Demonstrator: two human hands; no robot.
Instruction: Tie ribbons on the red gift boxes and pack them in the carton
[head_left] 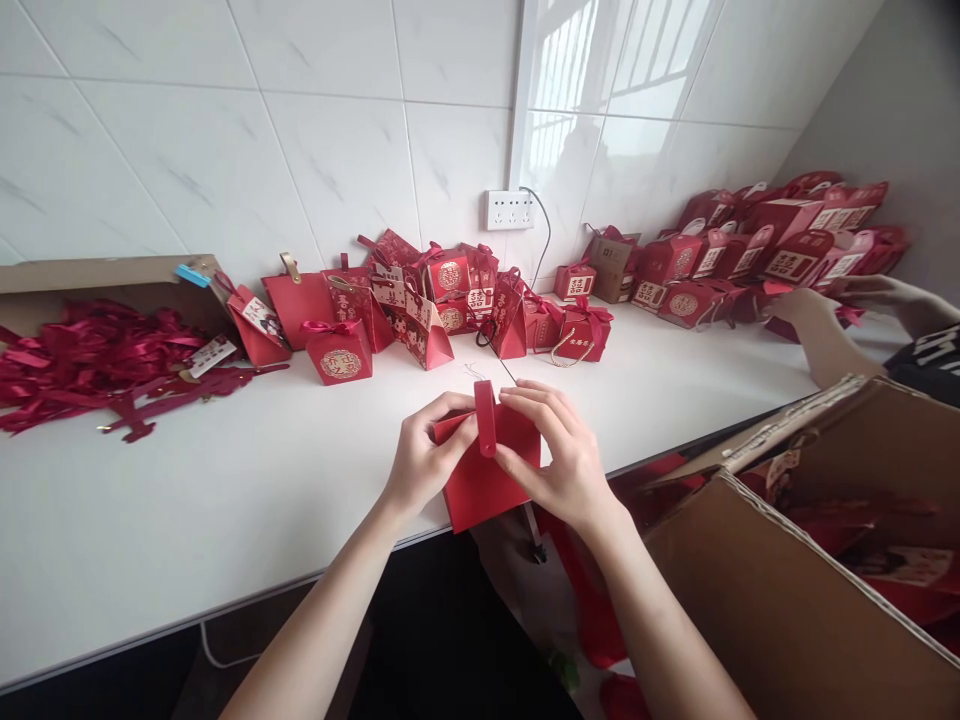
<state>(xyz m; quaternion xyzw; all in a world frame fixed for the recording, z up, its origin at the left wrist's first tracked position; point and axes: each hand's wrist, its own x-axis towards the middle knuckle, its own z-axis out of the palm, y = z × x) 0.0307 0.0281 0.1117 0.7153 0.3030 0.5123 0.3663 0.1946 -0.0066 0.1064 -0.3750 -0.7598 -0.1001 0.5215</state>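
Note:
Between my two hands is a red paper gift box [491, 492], tilted over the front edge of the white table. A dark red strap [486, 420] stands up in a narrow loop at its top, with a small stud near the lower end. My left hand [433, 450] pinches the box's upper left side, thumb beside the strap. On the other side, my right hand [559, 448] has its thumb by the strap's lower end and its fingers over the top edge. The far side of the box is hidden.
Finished-looking red boxes [341, 352] line the wall. Red ribbons and straps [105, 350] spill from a carton at left. Brown cartons [750, 590] with red boxes stand at right. Another person's hands [814, 320] work near a stacked pile [795, 215]. A power socket [510, 210] is on the wall.

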